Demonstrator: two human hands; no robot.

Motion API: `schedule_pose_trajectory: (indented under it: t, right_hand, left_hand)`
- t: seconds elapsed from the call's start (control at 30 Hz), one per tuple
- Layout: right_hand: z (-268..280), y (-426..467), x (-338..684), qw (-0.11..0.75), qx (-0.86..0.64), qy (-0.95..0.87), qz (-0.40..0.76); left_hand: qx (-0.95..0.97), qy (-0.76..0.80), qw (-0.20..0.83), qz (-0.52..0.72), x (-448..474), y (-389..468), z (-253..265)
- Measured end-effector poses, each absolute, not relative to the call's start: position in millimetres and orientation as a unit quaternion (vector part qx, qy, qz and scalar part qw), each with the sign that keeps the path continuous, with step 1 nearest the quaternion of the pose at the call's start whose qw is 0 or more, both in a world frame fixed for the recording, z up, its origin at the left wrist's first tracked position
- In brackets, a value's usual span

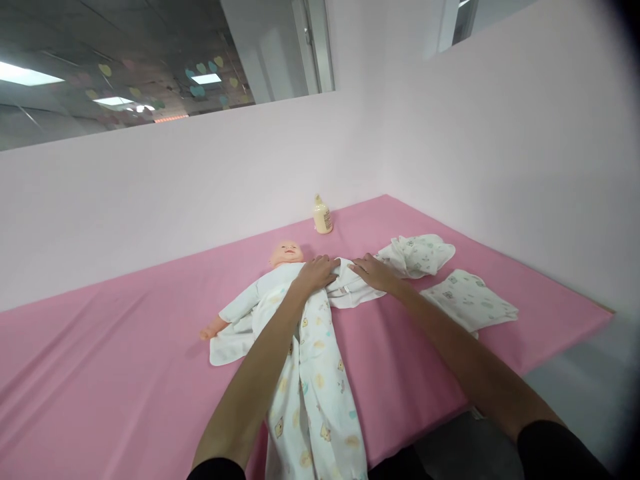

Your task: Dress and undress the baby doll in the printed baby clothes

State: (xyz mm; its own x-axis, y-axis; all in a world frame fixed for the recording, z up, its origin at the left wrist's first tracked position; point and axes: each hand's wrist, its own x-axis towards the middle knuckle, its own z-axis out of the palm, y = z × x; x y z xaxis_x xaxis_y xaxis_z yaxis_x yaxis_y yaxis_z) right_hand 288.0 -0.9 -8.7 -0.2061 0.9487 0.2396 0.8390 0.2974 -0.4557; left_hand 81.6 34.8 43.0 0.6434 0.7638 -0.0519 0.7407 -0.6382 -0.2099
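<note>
White cloth (350, 295) lies under the left hand (320, 272) and right hand (374, 272), fingers loosely bent, any grip impossible to tell, beside the doll (289, 252) between the back and near edges of the pink surface (125, 347). Hard tugging could twist the doll askew; the bottle (323, 219) near the back edge shows no clear contents.

One doll (287, 254), one bottle (323, 219), two printed cloths (467, 298).
</note>
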Motion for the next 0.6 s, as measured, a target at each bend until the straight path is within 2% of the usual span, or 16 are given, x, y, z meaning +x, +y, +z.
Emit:
schedule_pose_trajectory:
  t: [0.17,0.43,0.6]
  right_hand:
    - [-15.5,9.2,289.6,0.272,-0.562,-0.776,0.087]
    - [-12.6,3.0,277.4,0.238,-0.565,-0.788,-0.064]
    - [-16.3,1.7,269.3,0.247,-0.578,-0.775,-0.064]
  left_hand:
    - [-0.906,-0.408,0.089,0.074,79.7,36.1,41.3]
    - [-0.900,-0.419,0.091,0.075,88.8,34.7,41.2]
    - [-0.908,-0.403,0.079,0.079,98.3,36.3,38.7]
